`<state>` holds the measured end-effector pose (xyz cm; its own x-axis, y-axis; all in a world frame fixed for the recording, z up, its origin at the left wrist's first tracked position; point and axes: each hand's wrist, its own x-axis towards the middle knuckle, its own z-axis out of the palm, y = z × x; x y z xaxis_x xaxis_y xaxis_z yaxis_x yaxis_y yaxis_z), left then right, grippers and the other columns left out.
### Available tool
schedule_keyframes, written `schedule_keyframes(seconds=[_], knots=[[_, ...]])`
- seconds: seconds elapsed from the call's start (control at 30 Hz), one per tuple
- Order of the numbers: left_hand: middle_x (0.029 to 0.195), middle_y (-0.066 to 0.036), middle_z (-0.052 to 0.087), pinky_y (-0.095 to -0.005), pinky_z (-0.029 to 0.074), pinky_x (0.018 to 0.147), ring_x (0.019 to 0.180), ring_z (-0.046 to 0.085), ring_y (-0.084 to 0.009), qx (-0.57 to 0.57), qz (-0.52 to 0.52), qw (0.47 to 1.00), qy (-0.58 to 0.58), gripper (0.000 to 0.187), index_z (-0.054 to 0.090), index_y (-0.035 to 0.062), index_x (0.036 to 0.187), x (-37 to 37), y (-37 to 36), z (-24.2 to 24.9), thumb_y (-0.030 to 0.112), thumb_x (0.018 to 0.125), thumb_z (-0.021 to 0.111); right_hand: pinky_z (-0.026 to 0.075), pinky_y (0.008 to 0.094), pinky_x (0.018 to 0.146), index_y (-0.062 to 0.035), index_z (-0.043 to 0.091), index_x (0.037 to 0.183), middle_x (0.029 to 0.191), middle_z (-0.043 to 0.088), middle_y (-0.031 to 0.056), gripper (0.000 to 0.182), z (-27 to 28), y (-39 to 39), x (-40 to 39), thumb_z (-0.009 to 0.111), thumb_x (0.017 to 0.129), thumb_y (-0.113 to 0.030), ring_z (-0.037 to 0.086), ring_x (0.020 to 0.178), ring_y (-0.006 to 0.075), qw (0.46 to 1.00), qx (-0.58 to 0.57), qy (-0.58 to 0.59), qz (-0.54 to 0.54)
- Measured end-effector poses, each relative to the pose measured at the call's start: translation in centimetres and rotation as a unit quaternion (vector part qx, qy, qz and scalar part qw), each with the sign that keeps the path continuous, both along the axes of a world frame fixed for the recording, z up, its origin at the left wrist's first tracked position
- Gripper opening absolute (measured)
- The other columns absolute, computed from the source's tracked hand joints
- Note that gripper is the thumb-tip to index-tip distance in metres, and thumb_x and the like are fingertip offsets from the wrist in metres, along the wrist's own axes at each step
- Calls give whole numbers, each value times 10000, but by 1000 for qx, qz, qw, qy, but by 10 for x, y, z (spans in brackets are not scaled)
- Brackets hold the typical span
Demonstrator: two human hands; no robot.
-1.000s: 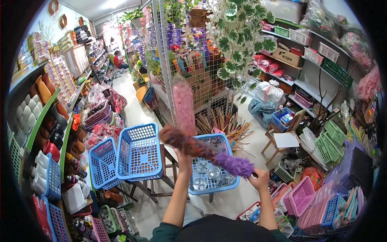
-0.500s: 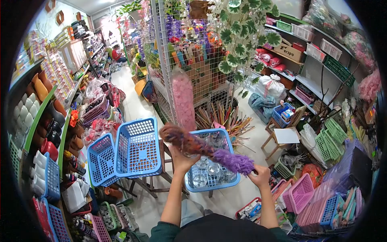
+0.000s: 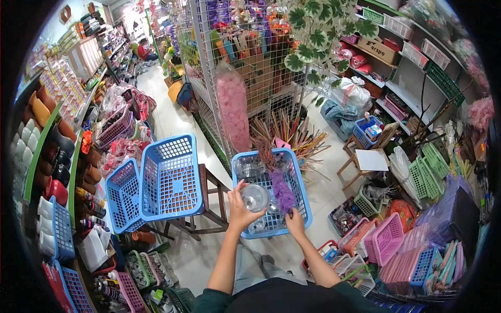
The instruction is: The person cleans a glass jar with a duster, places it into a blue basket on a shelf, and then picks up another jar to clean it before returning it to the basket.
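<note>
My left hand [image 3: 240,211] is closed round the side of a clear round glass vase [image 3: 255,197], its open mouth facing up toward me. My right hand [image 3: 295,223] grips the end of a duster [image 3: 283,190], purple and fluffy near the hand and brown at its far end. The duster lies across the inside of a blue plastic basket [image 3: 307,208], pointing away from me. Several more clear vases [image 3: 249,168] sit in that basket, partly hidden by the duster and the held vase.
Two blue baskets, a large one [image 3: 172,180] and a smaller one [image 3: 122,195], stand left by a wooden stool [image 3: 211,208]. Ahead rises a wire rack [image 3: 255,88] beside a bundle of sticks [image 3: 308,138]. Crowded shelves line both sides; a person [image 3: 144,50] sits far back.
My left hand has let go of the duster's brown end and taken hold of a clear vase. The duster has swung from crosswise above the basket to lying lengthwise in it.
</note>
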<state>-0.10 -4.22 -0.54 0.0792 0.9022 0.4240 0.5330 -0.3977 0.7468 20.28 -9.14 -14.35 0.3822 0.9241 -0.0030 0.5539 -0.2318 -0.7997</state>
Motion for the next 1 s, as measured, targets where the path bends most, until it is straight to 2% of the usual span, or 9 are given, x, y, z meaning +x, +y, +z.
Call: schedule_keyframes(seconds=[0.1,0.2,0.3,0.37,0.4,0.43,0.5,0.63,1.0], knots=[[1175,-125,511,-385,372,953,1065,434,-283,0,-25,1000,13,1060,279,18,1342,0,-6,4,221,467,842,431,473,837,19,461,1182,1005,569,305,460,-20,7,-9,546,771,-171,550,953,439,992,-102,-22,72],[1208,-124,499,-379,370,965,1090,440,-274,-3,-42,999,7,1106,243,23,1372,-1,-17,20,225,468,847,426,475,844,27,491,1154,1000,575,300,434,-30,4,2,551,781,-187,551,940,444,984,-92,-85,127],[1246,-111,487,-382,366,968,1102,438,-271,-19,-47,999,5,1136,222,34,1391,-8,-35,41,231,468,854,407,477,902,13,532,1151,1067,566,271,421,36,2,-1,535,815,-239,529,1003,438,952,-143,-234,136],[1245,-113,489,-382,364,969,1096,440,-272,1,-38,999,-3,1136,226,32,1389,-16,-48,55,228,464,856,456,415,841,-29,550,1158,1100,550,230,445,71,16,-6,534,857,-357,561,975,320,979,-75,59,183],[1245,-115,491,-380,363,970,1093,440,-272,12,-32,999,1,1133,228,32,1388,-21,-54,60,227,466,856,473,382,812,-39,524,1200,1105,544,204,486,83,24,-13,526,873,-398,565,964,273,945,-57,255,197],[1241,-115,498,-383,359,969,1092,442,-278,16,-24,1000,-8,1136,230,31,1388,-28,-61,64,226,461,857,473,382,812,-39,524,1200,1105,544,204,486,115,23,-28,526,873,-398,565,964,273,942,-54,255,213],[1249,-98,505,-387,344,963,1050,426,-284,41,1,999,5,1133,226,31,1393,-43,-73,77,205,459,845,483,305,773,-57,432,1288,1097,518,145,552,199,0,-66,589,863,-373,557,946,202,845,-66,474,239],[1260,-78,499,-404,351,956,1021,411,-302,74,80,994,18,1131,236,34,1393,-89,-106,103,191,450,840,490,293,776,-44,354,1329,1093,500,115,697,240,-19,-141,735,753,-141,551,970,182,845,17,414,338],[1341,-165,374,-438,329,1011,1217,373,-341,129,408,900,79,1067,271,13,1372,-260,-315,141,288,528,865,488,272,776,-26,408,1261,1042,555,114,615,273,-138,-382,712,727,-38,584,912,166,664,-42,481,571]])
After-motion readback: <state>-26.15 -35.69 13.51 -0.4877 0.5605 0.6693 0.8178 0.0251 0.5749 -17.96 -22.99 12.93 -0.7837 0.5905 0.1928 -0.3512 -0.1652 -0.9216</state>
